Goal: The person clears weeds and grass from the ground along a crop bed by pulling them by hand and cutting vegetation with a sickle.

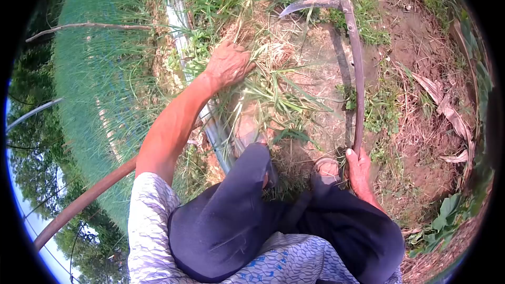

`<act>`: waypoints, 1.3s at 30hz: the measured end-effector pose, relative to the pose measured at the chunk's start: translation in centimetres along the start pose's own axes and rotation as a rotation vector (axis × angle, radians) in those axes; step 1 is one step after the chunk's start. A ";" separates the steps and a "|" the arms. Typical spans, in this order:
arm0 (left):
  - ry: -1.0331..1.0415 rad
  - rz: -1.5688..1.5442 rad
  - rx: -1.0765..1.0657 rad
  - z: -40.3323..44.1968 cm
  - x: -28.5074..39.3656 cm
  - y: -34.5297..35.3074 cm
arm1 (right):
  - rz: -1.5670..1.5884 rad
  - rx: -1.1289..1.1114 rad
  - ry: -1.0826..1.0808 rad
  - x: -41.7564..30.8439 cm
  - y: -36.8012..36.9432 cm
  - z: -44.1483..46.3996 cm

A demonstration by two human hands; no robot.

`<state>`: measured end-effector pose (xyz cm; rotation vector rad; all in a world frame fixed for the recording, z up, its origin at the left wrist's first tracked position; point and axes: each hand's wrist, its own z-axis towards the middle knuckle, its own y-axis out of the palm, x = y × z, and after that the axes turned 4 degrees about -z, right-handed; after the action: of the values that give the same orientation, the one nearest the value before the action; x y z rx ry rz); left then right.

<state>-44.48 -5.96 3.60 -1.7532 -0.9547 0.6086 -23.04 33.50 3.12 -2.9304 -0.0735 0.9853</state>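
Observation:
My right hand [360,173] is wrapped round the lower end of the long wooden handle of a sickle [357,79]. The sickle's curved blade is at the far end, its tip pointing left just above the ground. My left hand [229,64] is closed low to the soil on a clump of grass [276,87], whose pale dry stems and green blades stick out to the right of the fist. The fingertips are hidden beneath the hand.
A pale pipe [214,131] runs along the ground beside my left arm. Left of it hangs green netting [100,84], with a thick brown pole [87,202] crossing below. Weeds [384,105] and dry leaves [442,100] lie on the right. My bent knees are close in front.

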 end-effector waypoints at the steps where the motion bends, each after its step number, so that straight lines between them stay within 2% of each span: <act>1: 0.005 0.005 -0.002 -0.6 0.1 -0.4 | -0.001 0.003 0.026 -0.1 0.0 -0.4; 3: -0.338 -0.260 -0.385 -2.2 1.0 -0.9 | 0.039 -0.004 0.037 0.5 -0.3 -0.5; 5: -0.209 -0.418 -0.459 -3.7 4.1 -2.0 | -0.003 -0.001 0.009 1.5 -0.9 -0.1; 6: -0.108 -0.500 -0.557 -3.8 6.2 -3.2 | -0.139 0.032 -0.051 1.2 -0.9 -0.1; 7: -0.010 -0.586 -0.654 -4.0 8.6 -4.1 | -0.146 0.021 -0.049 1.5 -1.2 0.3; 9: 0.281 -0.935 -0.528 -5.0 13.2 -4.7 | -0.159 0.004 -0.052 2.2 -1.8 1.3; 10: 0.321 -0.959 -0.656 -4.5 15.1 -6.5 | -0.223 -0.024 -0.005 -0.3 -1.7 0.9; 11: 0.361 -0.981 -0.783 -3.9 16.4 -8.2 | -0.238 -0.014 -0.056 0.5 -2.2 1.7; 13: 0.209 -0.876 -0.433 -2.5 16.3 -8.1 | -0.217 0.016 -0.161 1.1 -2.6 3.0; 15: -0.004 -0.695 0.074 0.3 12.4 -6.7 | -0.297 -0.008 -0.196 -0.7 -2.8 2.7; 17: -0.360 -0.572 0.353 1.9 8.6 -4.0 | -0.373 -0.027 -0.230 -0.9 -3.0 2.6; 19: -0.539 -0.334 0.446 1.5 6.4 0.6 | -0.492 0.017 -0.214 0.7 -3.2 3.1; 20: -0.538 -0.331 0.448 1.1 6.6 1.9 | -0.427 -0.018 -0.184 0.9 -2.9 2.8; 22: -0.791 -0.382 0.189 -0.2 7.6 2.7 | -0.445 -0.002 -0.150 2.5 -2.9 2.8; 23: -0.788 -0.380 0.186 -0.5 7.7 3.0 | -0.470 0.017 -0.122 3.0 -3.0 2.8; 25: -0.802 -0.435 0.036 -1.4 7.9 2.5 | -0.464 -0.021 -0.054 1.0 -2.0 1.2; 27: -0.745 -0.365 0.035 -2.2 7.1 2.5 | -0.320 -0.051 -0.205 1.1 -1.8 0.7; 29: -0.600 -0.205 -0.056 -2.8 6.9 2.4 | -0.281 -0.074 -0.167 1.9 -3.0 0.6; 30: -0.522 -0.144 0.090 -3.2 6.6 3.2 | -0.515 -0.091 -0.092 0.1 -2.9 0.1; 31: -0.516 -0.146 0.094 -3.1 6.3 3.0 | -0.746 -0.104 -0.017 -1.0 -2.6 -0.2; 33: -0.481 -0.297 -0.111 -3.1 5.8 2.6 | -0.723 -0.001 -0.238 -0.7 -2.1 -0.5; 37: -0.427 -0.227 -0.017 -4.0 6.6 3.2 | -0.729 -0.027 -0.399 5.2 -4.3 0.2; 38: -0.371 -0.168 0.113 -4.4 6.4 4.8 | -0.772 -0.087 -0.249 5.6 -4.4 0.4; 39: -0.375 -0.174 0.109 -4.6 6.5 4.8 | -0.809 -0.141 -0.094 5.3 -4.3 0.1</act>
<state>-35.74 -3.87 1.01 -1.4674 -1.2911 0.8764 -18.97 38.11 0.15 -2.5257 -1.2471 0.9672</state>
